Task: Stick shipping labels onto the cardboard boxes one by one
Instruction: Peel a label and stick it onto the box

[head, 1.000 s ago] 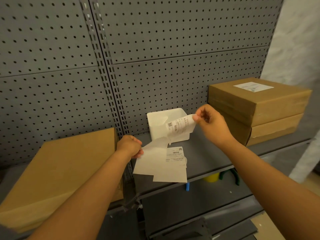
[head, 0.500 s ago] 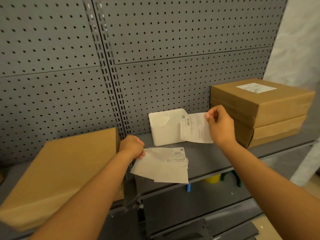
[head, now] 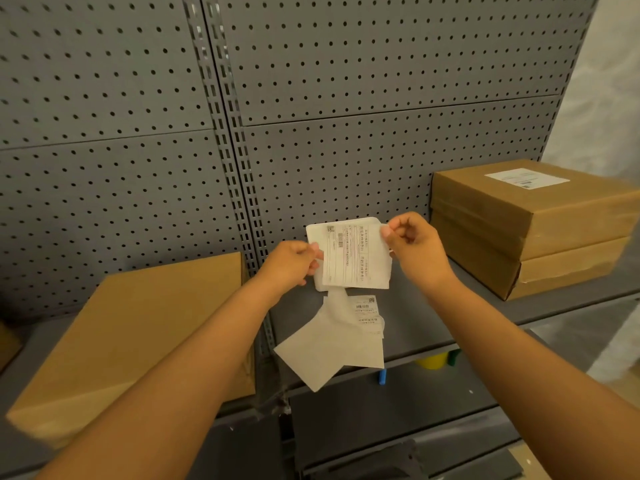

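Note:
A white shipping label (head: 349,254) hangs upright in front of me, printed side towards me. My left hand (head: 289,265) pinches its left edge and my right hand (head: 415,247) pinches its top right corner. Below it, loose white backing sheets and labels (head: 332,344) lie on the grey shelf (head: 426,327), overhanging its front edge. A plain cardboard box (head: 138,334) lies on the shelf to the left, with no label on its visible top. At the right, two cardboard boxes are stacked; the upper one (head: 533,206) carries a label (head: 526,178).
A white container (head: 320,230) stands behind the held label against the grey pegboard wall (head: 346,98). Below the shelf are a yellow object (head: 431,362), a small blue object (head: 382,375) and lower grey shelves.
My left hand let go of the backing sheets, which now lie on the shelf, and rose to take the label's left edge. My right hand brought the label in front of the white container.

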A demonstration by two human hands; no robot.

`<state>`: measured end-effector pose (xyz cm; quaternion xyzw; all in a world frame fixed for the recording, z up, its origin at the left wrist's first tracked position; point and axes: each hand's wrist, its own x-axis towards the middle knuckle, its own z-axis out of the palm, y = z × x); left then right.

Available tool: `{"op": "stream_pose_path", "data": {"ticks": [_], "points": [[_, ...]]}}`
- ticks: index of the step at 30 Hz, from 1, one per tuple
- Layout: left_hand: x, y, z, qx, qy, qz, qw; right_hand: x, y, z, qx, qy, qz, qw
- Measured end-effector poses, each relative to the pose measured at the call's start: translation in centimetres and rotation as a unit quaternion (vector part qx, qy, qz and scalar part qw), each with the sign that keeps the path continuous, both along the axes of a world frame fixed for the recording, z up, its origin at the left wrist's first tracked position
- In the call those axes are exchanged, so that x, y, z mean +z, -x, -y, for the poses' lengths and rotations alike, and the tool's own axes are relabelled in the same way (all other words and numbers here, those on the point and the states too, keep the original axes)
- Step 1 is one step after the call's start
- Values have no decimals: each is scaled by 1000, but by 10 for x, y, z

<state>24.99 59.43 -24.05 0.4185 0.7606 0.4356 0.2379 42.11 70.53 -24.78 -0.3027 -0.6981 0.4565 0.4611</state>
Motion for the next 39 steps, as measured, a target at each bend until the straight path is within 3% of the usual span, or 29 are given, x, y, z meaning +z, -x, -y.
{"op": "stream_pose_path", "data": {"ticks": [2,10,15,20,25,29,34,39], "points": [[8,-4,2,-4,-10,77,997,2,2,2,-11,22,-15,1000],[7,-2,13,3,-59,123,991,1,8,7,-18,68,-25,997],[13,0,20,-2,-33,53,998,-7,14,5,-31,61,98,993],[16,0,25,-4,-9,3,1000,1,23,15,-20,8,160,987],[19,6,35,-17,22,-22,999,10,25,22,15,-92,166,982],[21,11,42,-2,17,-12,1000,15,30,26,46,-102,164,980],[20,14,50,51,-48,21,997,15,42,36,64,-100,142,983],[21,20,60,106,-122,-4,987,21,59,55,97,-102,100,985]]}}
